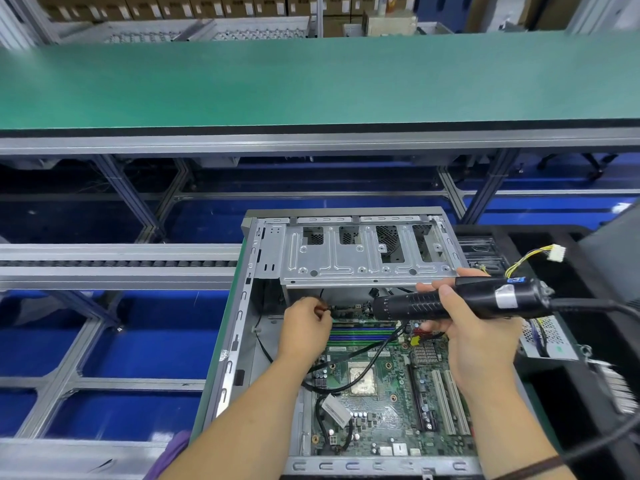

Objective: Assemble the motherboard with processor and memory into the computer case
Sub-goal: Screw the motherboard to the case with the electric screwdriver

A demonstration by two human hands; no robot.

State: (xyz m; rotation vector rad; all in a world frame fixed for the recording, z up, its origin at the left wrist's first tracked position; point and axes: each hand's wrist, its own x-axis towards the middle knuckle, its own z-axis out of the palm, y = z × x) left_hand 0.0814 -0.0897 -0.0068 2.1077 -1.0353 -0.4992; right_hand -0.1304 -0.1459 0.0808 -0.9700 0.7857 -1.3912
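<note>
Nearest to us lies the lower rail of the computer case, which rests open-side up on the green-edged workstation, and the motherboard is already seated flat inside it, with the processor near its centre and the memory slots toward the far edge. Starting from the left, our left hand reaches in over the board's far-left corner, fingers curled and pinching something small and dark at the tips; we judge it to be a screw, though it is too small to confirm. To the right, our right hand is wrapped around the black electric screwdriver, held nearly level with its nose pointing left toward the pinching fingers, close to them but apart. Above both hands sits the drive cage, and a loose cable connector hangs at far right. We judge the step in hand to be fastening the board. Next, we must set the screw upright in its hole, tilt the driver down onto it, and keep the black cable away from the bit.
</note>
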